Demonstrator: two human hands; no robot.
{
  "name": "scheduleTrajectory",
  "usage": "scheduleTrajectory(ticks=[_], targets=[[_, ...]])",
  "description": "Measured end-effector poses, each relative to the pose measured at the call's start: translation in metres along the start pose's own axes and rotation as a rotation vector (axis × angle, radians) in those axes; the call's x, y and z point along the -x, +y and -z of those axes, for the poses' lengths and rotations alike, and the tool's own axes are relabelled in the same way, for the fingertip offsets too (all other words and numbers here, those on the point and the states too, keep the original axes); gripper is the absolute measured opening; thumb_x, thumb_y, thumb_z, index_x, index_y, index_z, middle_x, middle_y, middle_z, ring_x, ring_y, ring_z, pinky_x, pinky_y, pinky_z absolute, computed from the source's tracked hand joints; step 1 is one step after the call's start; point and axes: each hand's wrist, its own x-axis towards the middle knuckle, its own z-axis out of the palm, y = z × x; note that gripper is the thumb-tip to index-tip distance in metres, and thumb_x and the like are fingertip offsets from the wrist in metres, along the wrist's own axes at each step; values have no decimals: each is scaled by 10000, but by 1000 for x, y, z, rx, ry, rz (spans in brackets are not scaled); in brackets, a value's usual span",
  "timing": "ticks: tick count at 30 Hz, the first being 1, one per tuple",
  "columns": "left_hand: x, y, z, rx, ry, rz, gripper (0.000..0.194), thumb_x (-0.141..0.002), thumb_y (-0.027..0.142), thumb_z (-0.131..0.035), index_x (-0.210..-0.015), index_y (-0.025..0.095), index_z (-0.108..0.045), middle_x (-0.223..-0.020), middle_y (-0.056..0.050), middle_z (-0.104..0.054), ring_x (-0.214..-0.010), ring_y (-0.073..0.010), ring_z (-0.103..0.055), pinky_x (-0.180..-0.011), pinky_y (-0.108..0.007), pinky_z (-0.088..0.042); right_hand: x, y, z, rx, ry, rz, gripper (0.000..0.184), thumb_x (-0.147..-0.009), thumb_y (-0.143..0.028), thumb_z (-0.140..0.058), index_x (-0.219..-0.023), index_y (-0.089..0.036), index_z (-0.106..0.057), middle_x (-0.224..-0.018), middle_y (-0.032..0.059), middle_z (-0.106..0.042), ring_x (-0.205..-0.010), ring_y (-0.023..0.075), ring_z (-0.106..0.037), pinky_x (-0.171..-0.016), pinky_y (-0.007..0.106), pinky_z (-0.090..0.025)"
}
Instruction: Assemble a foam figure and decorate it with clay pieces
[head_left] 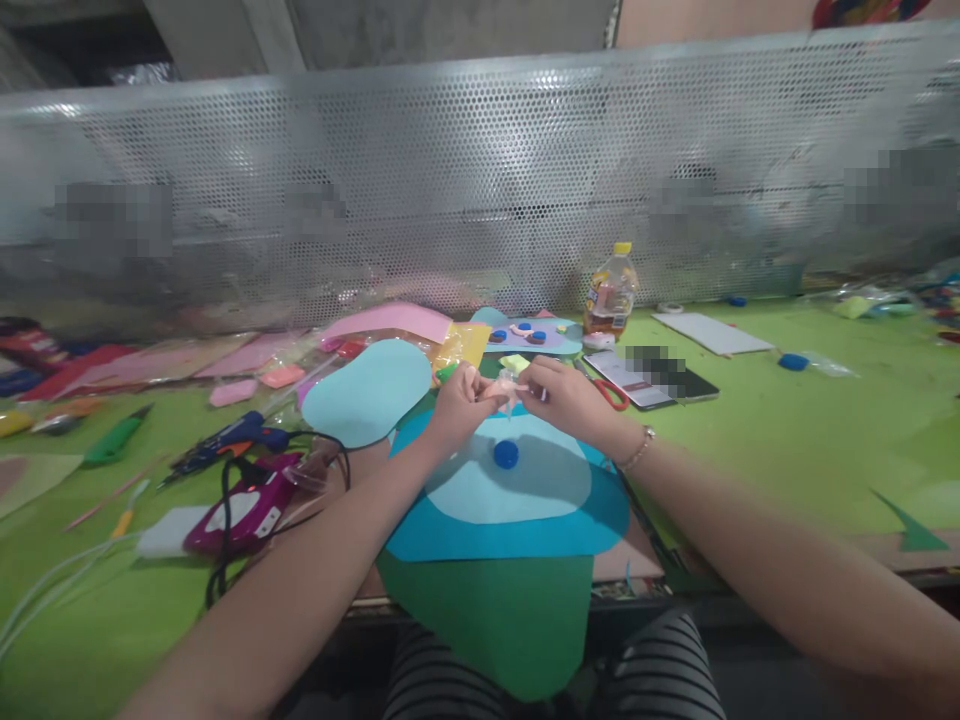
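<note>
My left hand (463,405) and my right hand (556,392) meet over the middle of the table, fingers pinched on a small clear plastic wrapper (509,384) with something pale pink by it. What exactly the pink part is, I cannot make out. Below the hands a round dark-blue piece (506,454) lies on a light-blue rounded sheet (517,497). That sheet rests on a larger blue sheet (592,530), with a green sheet (495,610) hanging over the table's front edge beneath it. Another light-blue rounded sheet (367,392) lies left of my left hand.
At left are a glue gun (229,437), a magenta power strip (251,510) and cables. Behind my hands, blue pieces sit on a lilac sheet (551,336). A bottle (611,290), red-handled scissors (611,393) and a phone (637,380) stand or lie to the right. A perforated metal screen (450,180) closes the back.
</note>
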Motion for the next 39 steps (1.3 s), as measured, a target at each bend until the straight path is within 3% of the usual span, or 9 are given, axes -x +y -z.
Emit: scheduleTrajectory(ticks=[3,6,12,17,23,28,32,37,39], targets=[[0,-2,3,-24,-1,5,469,-577,192,-698,-621,206,-232,-549,97,-344,-552,-74,-475,-518,-203,-384,-1,4,0,-101,21,-29,96,-837,-187,-498,-748,-171,-528,-730,18,-515,-631,113,-494,-561,221,-381],[2,-3,5,-124,21,14,432,-579,198,-701,-629,204,-273,-567,88,-363,-559,-77,-464,-533,-212,-386,-1,5,2,-172,-59,10,85,-849,-193,-494,-810,-171,-566,-765,28,-529,-672,122,-510,-580,225,-400],[10,1,2,-233,13,58,338,-599,226,-698,-663,203,-367,-583,72,-416,-588,-91,-463,-549,-223,-378,1,3,3,-129,-130,67,142,-843,-197,-508,-936,-173,-612,-752,27,-527,-647,126,-498,-562,236,-379],[14,9,-4,-202,-39,69,357,-628,254,-680,-650,206,-327,-582,77,-372,-566,-89,-474,-540,-227,-396,0,1,2,-177,-159,156,185,-866,-199,-474,-1008,-170,-588,-767,29,-518,-681,131,-492,-609,240,-388],[12,11,-6,-174,-140,108,418,-614,241,-703,-633,205,-287,-573,86,-340,-502,-63,-436,-484,-210,-391,0,8,-2,-152,-220,175,96,-827,-198,-511,-733,-181,-509,-646,-20,-449,-601,115,-425,-611,243,-355],[7,7,-2,-78,-223,120,414,-641,221,-675,-655,212,-262,-542,80,-445,-542,-107,-561,-487,-214,-419,0,8,3,-170,-225,116,70,-842,-207,-473,-776,-184,-481,-710,0,-504,-649,120,-460,-598,234,-354],[1,1,5,-44,-145,106,454,-594,222,-706,-627,202,-254,-549,97,-365,-505,-67,-497,-493,-225,-469,-3,17,8,-263,-125,-95,145,-876,-262,-406,-747,-199,-424,-642,-11,-498,-585,114,-474,-546,232,-373],[-6,-9,17,-45,45,99,463,-554,243,-739,-621,192,-284,-602,89,-305,-507,-33,-392,-494,-223,-502,-9,44,18,-612,297,-404,126,-894,-330,-349,-978,-244,-386,-748,-16,-562,-610,110,-563,-594,261,-472],[-7,-12,18,-59,98,109,451,-556,251,-738,-625,190,-297,-611,87,-293,-505,-29,-376,-492,-218,-503,-9,48,17,-608,258,-392,156,-859,-286,-387,-994,-235,-448,-831,11,-580,-662,119,-575,-625,281,-487]])
